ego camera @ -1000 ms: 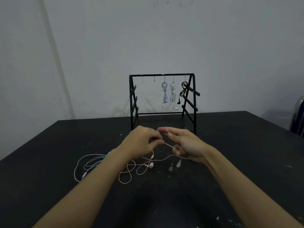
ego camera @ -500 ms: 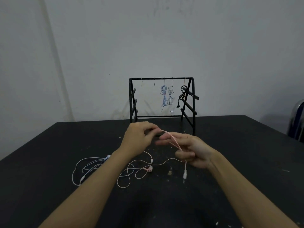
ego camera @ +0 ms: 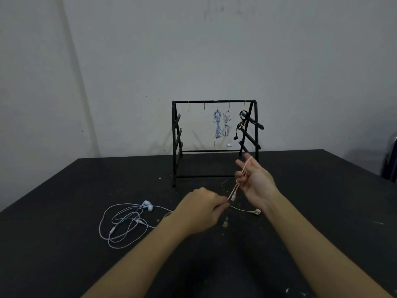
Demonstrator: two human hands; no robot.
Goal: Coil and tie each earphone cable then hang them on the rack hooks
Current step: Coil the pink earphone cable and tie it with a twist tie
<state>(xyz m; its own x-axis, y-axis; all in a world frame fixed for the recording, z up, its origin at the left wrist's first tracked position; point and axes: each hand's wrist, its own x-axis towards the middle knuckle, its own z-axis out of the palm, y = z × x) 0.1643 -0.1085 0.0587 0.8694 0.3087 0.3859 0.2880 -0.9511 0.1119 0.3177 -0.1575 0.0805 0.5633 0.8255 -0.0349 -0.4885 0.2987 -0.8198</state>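
Two hands are busy with one pink earphone cable (ego camera: 235, 188) just right of centre frame. The right hand (ego camera: 256, 183) is raised palm-up with its fingers (ego camera: 249, 163) spread and partly upright, and the cable is looped round them, its strands running down to the left hand (ego camera: 203, 209). That hand's fingers are curled and pinch the cable near a small pale plug (ego camera: 233, 197); a short length trails on to an earbud (ego camera: 257, 211) lying on the black table (ego camera: 64, 201) by the right wrist. I judge this to be the coiling step, only a few turns in, with tying and hanging yet to come.

Lower left of the hands, a white-blue earphone cable (ego camera: 124, 224) lies loose and uncoiled on the table, untouched.

Farther back, at centre frame, the black rack (ego camera: 175, 143) carries three finished bundles on its right-hand hooks: a blue bundle (ego camera: 217, 125), a pale bundle (ego camera: 226, 125) and a black bundle (ego camera: 242, 121). Two empty hooks (ego camera: 205, 107) at the left of the top bar match the two cables left, so the job looks a little over half done.
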